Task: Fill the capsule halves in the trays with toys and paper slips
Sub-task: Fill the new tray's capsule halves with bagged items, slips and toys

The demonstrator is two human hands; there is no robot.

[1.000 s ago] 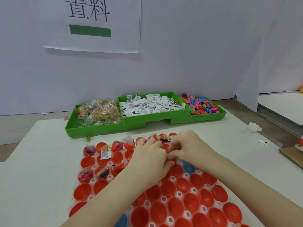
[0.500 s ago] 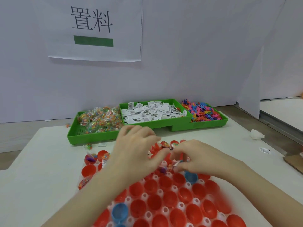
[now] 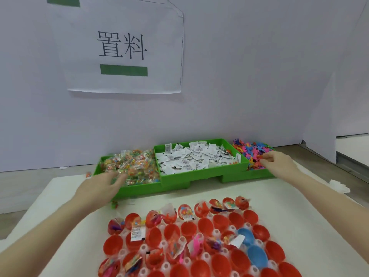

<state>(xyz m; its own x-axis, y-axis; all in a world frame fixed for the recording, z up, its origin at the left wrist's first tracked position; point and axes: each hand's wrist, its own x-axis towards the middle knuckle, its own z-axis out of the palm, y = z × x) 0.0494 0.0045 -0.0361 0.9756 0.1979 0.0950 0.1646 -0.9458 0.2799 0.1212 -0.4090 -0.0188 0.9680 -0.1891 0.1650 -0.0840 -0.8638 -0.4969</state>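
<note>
A clear tray [image 3: 144,248] near me holds many red capsule halves [image 3: 205,224] and two blue ones [image 3: 257,254]; several in the far and left rows contain bagged toys and paper slips. Behind it stand three green bins. My left hand [image 3: 99,185] reaches into the left bin [image 3: 139,189], with blurred, straight fingers on the bagged toys [image 3: 135,164]. The middle bin [image 3: 199,175] is full of paper slips [image 3: 191,158]. My right hand [image 3: 277,162] is in the right bin [image 3: 257,175], fingers and thumb pinching into the loose colourful toys [image 3: 251,150].
A white wall with a printed sign [image 3: 123,47] rises right behind the bins. A stray small toy [image 3: 114,204] lies on the white table in front of the left bin. Crumpled white paper [image 3: 339,186] sits at the right table edge.
Both hands left the capsule tray, where they worked together. The left went forward to the bagged toys, the right forward and right to the loose toys. The view tilted upward.
</note>
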